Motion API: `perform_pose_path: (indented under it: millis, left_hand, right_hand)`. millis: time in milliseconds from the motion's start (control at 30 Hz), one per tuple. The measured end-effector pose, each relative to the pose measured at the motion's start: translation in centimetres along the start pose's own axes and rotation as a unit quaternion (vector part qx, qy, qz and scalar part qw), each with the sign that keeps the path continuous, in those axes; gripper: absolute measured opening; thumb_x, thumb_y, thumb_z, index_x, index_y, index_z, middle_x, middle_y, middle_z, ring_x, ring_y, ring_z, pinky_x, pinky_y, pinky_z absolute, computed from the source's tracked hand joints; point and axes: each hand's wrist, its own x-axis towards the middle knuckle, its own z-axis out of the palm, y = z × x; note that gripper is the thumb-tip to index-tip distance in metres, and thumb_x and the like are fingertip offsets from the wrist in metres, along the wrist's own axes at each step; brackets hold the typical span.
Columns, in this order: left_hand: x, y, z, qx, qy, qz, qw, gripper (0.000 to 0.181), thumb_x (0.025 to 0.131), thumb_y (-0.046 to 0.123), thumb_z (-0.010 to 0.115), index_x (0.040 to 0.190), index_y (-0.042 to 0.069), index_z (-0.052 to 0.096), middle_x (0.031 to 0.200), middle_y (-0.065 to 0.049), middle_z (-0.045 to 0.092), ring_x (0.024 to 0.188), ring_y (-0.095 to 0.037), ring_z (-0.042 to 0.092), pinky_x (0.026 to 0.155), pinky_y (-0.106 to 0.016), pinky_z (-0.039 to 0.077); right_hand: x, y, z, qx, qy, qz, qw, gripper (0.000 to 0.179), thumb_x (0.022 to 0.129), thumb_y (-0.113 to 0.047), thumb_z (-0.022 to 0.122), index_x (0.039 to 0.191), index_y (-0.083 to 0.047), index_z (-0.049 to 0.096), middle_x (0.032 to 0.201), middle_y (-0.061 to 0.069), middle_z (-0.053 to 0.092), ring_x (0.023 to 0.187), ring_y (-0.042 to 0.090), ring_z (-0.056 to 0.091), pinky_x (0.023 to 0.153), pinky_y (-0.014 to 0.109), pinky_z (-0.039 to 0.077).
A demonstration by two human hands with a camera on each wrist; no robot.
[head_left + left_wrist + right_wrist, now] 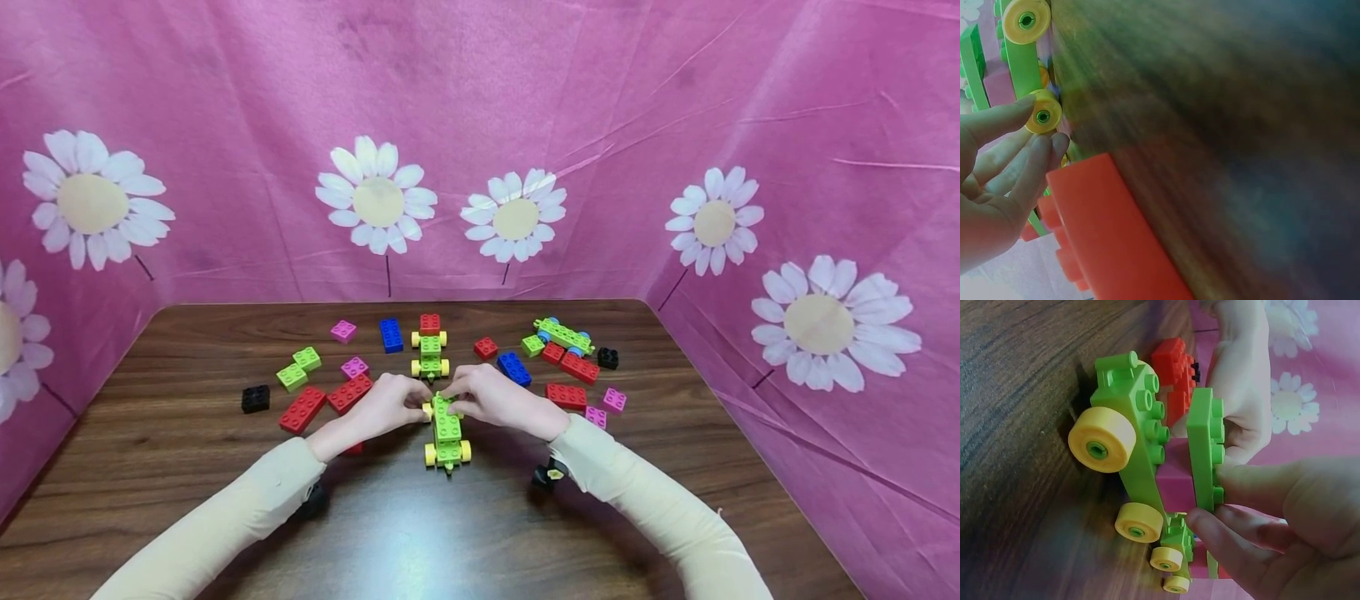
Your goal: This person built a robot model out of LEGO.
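Note:
A green toy car with yellow wheels stands near the middle of the wooden table, between both hands. On its base sits a pink brick, topped by a long green brick. From the left, my left hand pinches a yellow wheel at the car's far end, thumb on one side and fingers on the other. My right hand grips the far end of the green top brick between thumb and fingers. Just beyond the hands stands a second car with yellow wheels, a red brick at its far end.
Red bricks lie beside my left forearm, with green bricks and a black brick farther left. At the back right is a green car base with blue wheels, among several loose bricks. A pink flowered cloth surrounds the table.

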Motion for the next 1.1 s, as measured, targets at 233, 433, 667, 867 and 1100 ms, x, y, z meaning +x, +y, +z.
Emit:
perform_pose_path:
  millis: [233,433,667,867,1100]
  left_hand:
    - [0.0,-0.02,0.01,0.004,0.002,0.002,1.0,0.017,0.082,0.007,0.078,0.097,0.0,0.075,0.092,-0.011,0.078,0.083,-0.019,0.074,0.073,-0.028,0.06]
    - [0.04,0.0,-0.02,0.003,0.0,0.0,1.0,0.017,0.082,0.007,0.078,0.097,0.001,0.075,0.092,-0.011,0.078,0.083,-0.018,0.074,0.073,-0.028,0.06]
    - [0.04,0.0,-0.05,0.001,-0.001,-0.003,1.0,0.016,0.082,0.007,0.078,0.097,0.001,0.075,0.092,-0.011,0.078,0.083,-0.018,0.074,0.073,-0.028,0.06]
    - [0.04,0.03,-0.04,0.0,-0.001,-0.004,1.0,0.016,0.082,0.007,0.078,0.097,0.001,0.075,0.093,-0.011,0.078,0.083,-0.019,0.074,0.073,-0.028,0.06]
    - [0.03,-0.03,0.01,0.002,0.0,0.002,1.0,0.016,0.082,0.007,0.078,0.096,0.0,0.075,0.092,-0.011,0.078,0.083,-0.018,0.074,0.073,-0.028,0.06]
  right_hand:
    - [0.13,-0.02,0.06,-0.008,0.003,0.0,1.0,0.024,0.089,-0.015,0.072,0.11,-0.004,0.076,0.097,0.009,0.07,0.073,0.009,0.059,0.062,0.01,0.046]
    - [0.22,0.08,-0.03,-0.009,-0.004,-0.002,1.0,0.025,0.09,-0.016,0.072,0.111,-0.004,0.075,0.097,0.01,0.07,0.073,0.009,0.058,0.061,0.011,0.045]
    - [0.15,0.01,-0.07,-0.008,0.002,-0.005,1.0,0.025,0.089,-0.016,0.073,0.111,-0.004,0.075,0.097,0.01,0.07,0.074,0.01,0.06,0.061,0.011,0.046]
    - [0.1,0.15,0.05,-0.009,0.009,-0.007,0.9999,0.024,0.09,-0.017,0.072,0.11,-0.004,0.076,0.097,0.009,0.071,0.072,0.008,0.06,0.061,0.011,0.047]
    - [0.13,0.4,0.28,-0.001,0.012,-0.004,0.9999,0.024,0.09,-0.017,0.072,0.111,-0.005,0.076,0.099,0.009,0.071,0.073,0.009,0.061,0.062,0.01,0.047]
